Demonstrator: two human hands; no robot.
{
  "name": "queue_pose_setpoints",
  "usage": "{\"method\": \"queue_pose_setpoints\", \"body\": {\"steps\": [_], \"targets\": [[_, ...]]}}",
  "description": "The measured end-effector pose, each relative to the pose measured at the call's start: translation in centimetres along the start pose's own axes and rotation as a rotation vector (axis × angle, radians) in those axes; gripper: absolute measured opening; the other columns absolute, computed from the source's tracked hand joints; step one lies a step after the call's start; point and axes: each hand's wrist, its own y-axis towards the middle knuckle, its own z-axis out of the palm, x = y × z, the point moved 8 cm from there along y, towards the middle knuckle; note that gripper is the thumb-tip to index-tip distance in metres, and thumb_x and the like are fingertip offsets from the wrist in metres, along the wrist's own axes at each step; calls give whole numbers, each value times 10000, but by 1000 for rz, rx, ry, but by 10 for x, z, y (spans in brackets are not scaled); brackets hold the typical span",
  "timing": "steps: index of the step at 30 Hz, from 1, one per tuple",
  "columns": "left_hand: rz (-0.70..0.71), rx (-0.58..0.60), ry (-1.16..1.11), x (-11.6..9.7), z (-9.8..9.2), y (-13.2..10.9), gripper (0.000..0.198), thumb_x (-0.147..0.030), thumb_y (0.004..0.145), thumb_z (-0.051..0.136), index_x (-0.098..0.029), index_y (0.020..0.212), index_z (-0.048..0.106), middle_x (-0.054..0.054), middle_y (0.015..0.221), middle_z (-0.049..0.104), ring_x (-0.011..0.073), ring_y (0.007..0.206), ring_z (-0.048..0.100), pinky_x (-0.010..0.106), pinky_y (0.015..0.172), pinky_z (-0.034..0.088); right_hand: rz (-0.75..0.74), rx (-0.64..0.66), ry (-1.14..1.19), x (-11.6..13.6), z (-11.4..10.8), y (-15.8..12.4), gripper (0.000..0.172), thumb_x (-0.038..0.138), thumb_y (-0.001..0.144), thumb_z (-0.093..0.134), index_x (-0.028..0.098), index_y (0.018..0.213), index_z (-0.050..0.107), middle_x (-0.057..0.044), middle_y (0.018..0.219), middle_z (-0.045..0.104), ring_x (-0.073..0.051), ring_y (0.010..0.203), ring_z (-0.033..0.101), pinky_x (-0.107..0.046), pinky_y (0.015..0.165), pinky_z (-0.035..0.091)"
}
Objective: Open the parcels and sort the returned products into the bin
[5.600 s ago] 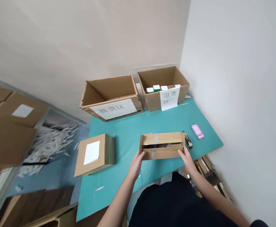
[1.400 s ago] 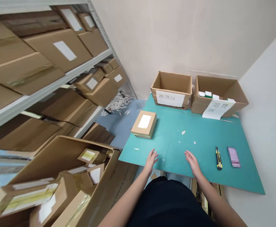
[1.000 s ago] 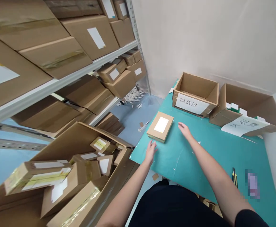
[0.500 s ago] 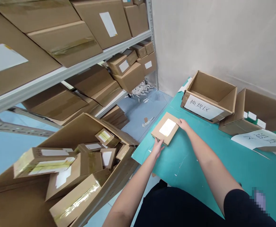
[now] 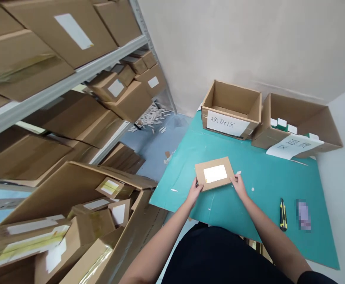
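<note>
A small flat cardboard box (image 5: 200, 169) with a white label on its upper face is held between my two hands, over the green tabletop (image 5: 261, 173). My left hand (image 5: 194, 191) grips its lower left corner, the thumb on the top edge. At its right end, my right hand (image 5: 239, 185) pinches the side with thumb and fingers. A yellow and black utility knife (image 5: 283, 215) lies on the green surface to the right of my right forearm.
Two open cartons with handwritten paper signs, an exchange carton (image 5: 234, 104) and a return carton (image 5: 304, 110) holding several small boxes, stand along the back. At left, a large carton (image 5: 142, 213) holds several parcels beside a loaded metal shelf (image 5: 113, 59). A blurred-out item (image 5: 304, 215) lies right of the knife.
My hands have turned the small box so its long side runs across my view, and brought it closer to me. My view has swung right, bringing the utility knife into sight.
</note>
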Motion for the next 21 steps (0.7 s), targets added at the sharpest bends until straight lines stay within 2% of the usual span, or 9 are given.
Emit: {"method": "queue_pose_setpoints", "body": {"steps": [7,10,12,14,16,19,21], "targets": [[-44,304,126,22,71,-30,864,-508,717,807,-228,1475,504,121,1566,462,345,1438,429,479,1192,346,137,-200,125,-66,-93,-121,522,716,709,684,251,934,608,-110,982,755,-332,976,714,-489,886,576],[-83,405,153,41,98,-49,924,-595,676,824,-229,1464,511,143,1570,451,367,1460,390,494,1184,355,206,-273,169,-99,-120,-161,493,666,702,717,254,953,618,-115,1031,750,-339,1032,704,-500,919,570],[-99,440,178,51,107,-58,975,-645,655,820,-227,1471,492,160,1580,429,376,1458,389,494,1161,383,230,-273,194,-115,-131,-176,482,642,705,729,253,971,627,-115,1053,749,-337,1052,700,-511,938,564],[-123,442,220,55,110,-61,1033,-668,625,827,-219,1482,466,180,1581,418,379,1439,414,484,1140,405,235,-240,230,-123,-136,-180,491,634,708,734,250,998,642,-116,1087,748,-335,1082,694,-521,962,554],[-178,386,291,53,106,-55,1031,-671,639,815,-225,1491,446,191,1580,412,369,1419,443,462,1122,418,246,-209,281,-124,-140,-173,540,653,696,740,247,1043,659,-127,1167,735,-340,1150,669,-522,998,536],[-287,235,405,39,101,-39,871,-669,779,694,-275,1504,418,161,1596,397,336,1431,434,436,1074,444,336,-198,377,-122,-145,-151,647,715,702,702,258,1159,666,-126,1347,667,-346,1276,600,-506,1026,524],[-350,213,426,29,111,-32,761,-670,852,598,-299,1493,424,126,1582,431,322,1423,446,428,1018,475,408,-178,435,-117,-143,-131,683,750,742,642,283,1239,654,-97,1414,630,-341,1308,582,-502,999,544]]}}
